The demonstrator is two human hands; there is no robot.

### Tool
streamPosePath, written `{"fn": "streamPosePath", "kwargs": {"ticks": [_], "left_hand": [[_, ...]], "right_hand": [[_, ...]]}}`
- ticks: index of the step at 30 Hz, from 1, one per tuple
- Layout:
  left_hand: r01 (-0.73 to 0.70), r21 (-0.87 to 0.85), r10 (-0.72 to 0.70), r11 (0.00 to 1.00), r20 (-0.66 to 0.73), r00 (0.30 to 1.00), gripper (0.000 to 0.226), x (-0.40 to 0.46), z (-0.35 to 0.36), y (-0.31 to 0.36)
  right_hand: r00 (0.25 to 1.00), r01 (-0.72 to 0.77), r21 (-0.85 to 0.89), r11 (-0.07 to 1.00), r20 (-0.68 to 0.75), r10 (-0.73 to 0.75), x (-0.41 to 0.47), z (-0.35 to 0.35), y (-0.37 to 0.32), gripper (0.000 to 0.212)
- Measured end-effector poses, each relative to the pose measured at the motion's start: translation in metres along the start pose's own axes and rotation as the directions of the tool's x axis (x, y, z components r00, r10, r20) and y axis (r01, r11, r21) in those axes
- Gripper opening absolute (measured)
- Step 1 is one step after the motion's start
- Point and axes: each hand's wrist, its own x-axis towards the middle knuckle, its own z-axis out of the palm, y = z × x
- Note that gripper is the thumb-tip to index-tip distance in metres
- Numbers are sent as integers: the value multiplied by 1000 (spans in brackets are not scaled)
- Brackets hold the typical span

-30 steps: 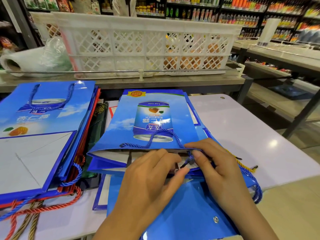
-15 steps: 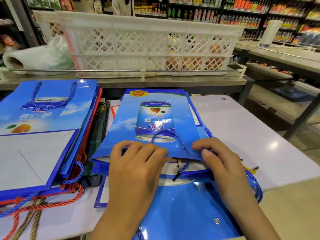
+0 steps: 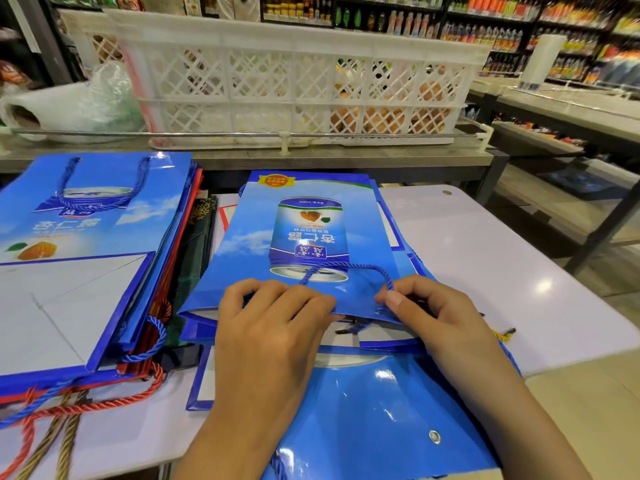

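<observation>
A flat blue gift bag (image 3: 304, 233) printed with a drink can lies on top of a small pile in the middle of the white table (image 3: 485, 271). Its blue rope handle (image 3: 346, 268) loops across the bag's face. My left hand (image 3: 270, 327) grips the bag's near edge, fingers curled on top and thumb at the rim. My right hand (image 3: 433, 313) pinches the rope where it enters the bag's right hole. A short dark rope end (image 3: 349, 329) sticks out under the edge, between my hands.
Another glossy blue bag (image 3: 363, 410) lies under my forearms. A thick stack of flat bags (image 3: 86, 254) with red, blue and gold rope handles fills the left. Behind stand a white lattice crate (image 3: 294, 91), a plastic bag (image 3: 86, 102) and store shelves.
My left hand moved forward from the rope end onto the bag's near edge. My right hand shifted up to the rope at the hole. The handle loop now lies further up the face.
</observation>
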Motion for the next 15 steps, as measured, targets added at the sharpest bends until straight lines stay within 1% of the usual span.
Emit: {"fn": "streamPosePath", "kwargs": {"ticks": [4, 7, 9, 11, 15], "left_hand": [[17, -23, -17, 1000, 6, 1000, 28, 0, 0, 0], [21, -32, -21, 999, 10, 1000, 32, 0, 0, 0], [20, -36, -20, 999, 12, 1000, 29, -1, 0, 0], [11, -33, -11, 999, 9, 1000, 23, -2, 1, 0], [5, -29, -4, 1000, 7, 1000, 21, -1, 2, 0]], "right_hand": [[996, 18, 84, 996, -89, -10, 1, 1, 0, 25], [992, 15, 172, 985, -128, 7, 1, 3, 0, 22], [989, 21, 179, 984, -147, 6, 0, 3, 1, 21], [986, 20, 167, 986, -168, 9, 0, 4, 2, 24], [981, 18, 179, 984, -192, 17, 0, 3, 3, 31]]}}
